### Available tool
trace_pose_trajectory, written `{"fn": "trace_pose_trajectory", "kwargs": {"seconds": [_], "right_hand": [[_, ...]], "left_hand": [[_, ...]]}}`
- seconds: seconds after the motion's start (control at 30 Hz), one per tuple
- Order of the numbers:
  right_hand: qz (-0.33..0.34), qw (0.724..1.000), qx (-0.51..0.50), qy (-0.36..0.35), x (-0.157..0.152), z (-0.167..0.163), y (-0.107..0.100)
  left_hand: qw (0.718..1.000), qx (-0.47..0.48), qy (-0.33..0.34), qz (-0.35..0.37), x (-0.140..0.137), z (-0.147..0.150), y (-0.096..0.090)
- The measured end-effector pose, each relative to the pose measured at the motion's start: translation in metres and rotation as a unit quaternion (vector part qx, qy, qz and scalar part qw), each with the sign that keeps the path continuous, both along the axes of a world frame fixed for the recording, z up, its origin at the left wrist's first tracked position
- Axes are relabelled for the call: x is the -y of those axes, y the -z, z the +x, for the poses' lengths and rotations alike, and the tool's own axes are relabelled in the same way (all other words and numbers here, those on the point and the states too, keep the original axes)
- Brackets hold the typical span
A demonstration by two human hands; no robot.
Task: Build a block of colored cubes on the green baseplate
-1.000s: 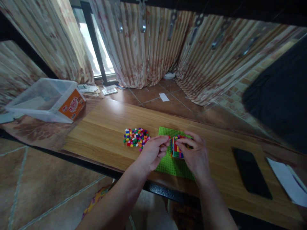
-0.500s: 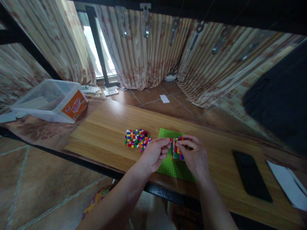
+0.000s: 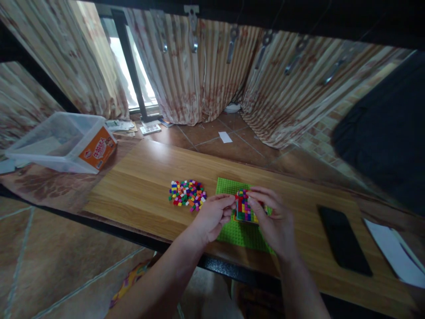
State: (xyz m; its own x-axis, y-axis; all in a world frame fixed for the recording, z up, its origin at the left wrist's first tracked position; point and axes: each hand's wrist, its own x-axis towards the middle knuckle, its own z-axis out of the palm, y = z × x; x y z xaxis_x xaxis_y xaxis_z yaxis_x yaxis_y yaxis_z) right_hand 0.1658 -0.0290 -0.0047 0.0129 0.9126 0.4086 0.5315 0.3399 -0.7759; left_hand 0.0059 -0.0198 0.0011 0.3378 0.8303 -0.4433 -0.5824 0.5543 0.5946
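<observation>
A block of small multicoloured toy bricks [image 3: 246, 213] stands on a green studded baseplate [image 3: 229, 233]. At its upper left corner, my left hand [image 3: 214, 216] is closed in a pinch, with a small red brick [image 3: 237, 196] showing at the fingertips. My right hand [image 3: 276, 218] reaches over the block from the right. Its thumb and forefinger come together at the block's top edge; what lies between them, if anything, is hidden. The right hand also covers the block's right part. Left of the baseplate lies a loose pile of tiny coloured bricks [image 3: 187, 194].
A wooden board [image 3: 139, 177] bears the baseplate and the pile. A dark phone-like slab [image 3: 344, 239] and white paper [image 3: 395, 252] lie to the right. Far left stands a clear plastic bin [image 3: 63, 148] with an orange label. Metal hooks [image 3: 193, 37] hang along a dark bar above.
The view has shifted slightly, moving the scene a little left. My right thumb and forefinger have drawn back a bit from the block, uncovering more of its top. My left hand keeps its pinch.
</observation>
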Motion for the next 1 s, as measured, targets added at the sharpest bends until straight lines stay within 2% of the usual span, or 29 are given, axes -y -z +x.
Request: {"fn": "trace_pose_trajectory", "kwargs": {"seconds": [0.13,0.43,0.57,0.77,1.0], "right_hand": [[-0.012,0.999,0.017,-0.046,0.002,-0.004,-0.001],[-0.005,0.999,0.018,-0.032,-0.001,-0.004,0.002],[0.012,0.999,0.031,0.001,-0.003,0.002,0.005],[0.018,0.991,0.12,0.053,-0.008,0.011,0.013],[0.001,0.993,0.106,0.055,-0.012,0.007,0.018]], "left_hand": [[1.0,0.008,0.021,0.01,0.001,0.002,-0.002],[0.999,0.005,0.044,0.006,0.003,0.004,-0.002],[0.999,-0.004,0.038,0.005,0.003,0.004,-0.002],[0.998,-0.067,-0.017,-0.009,0.001,0.003,-0.004],[0.991,-0.13,0.017,0.002,0.003,0.011,-0.004]]}}
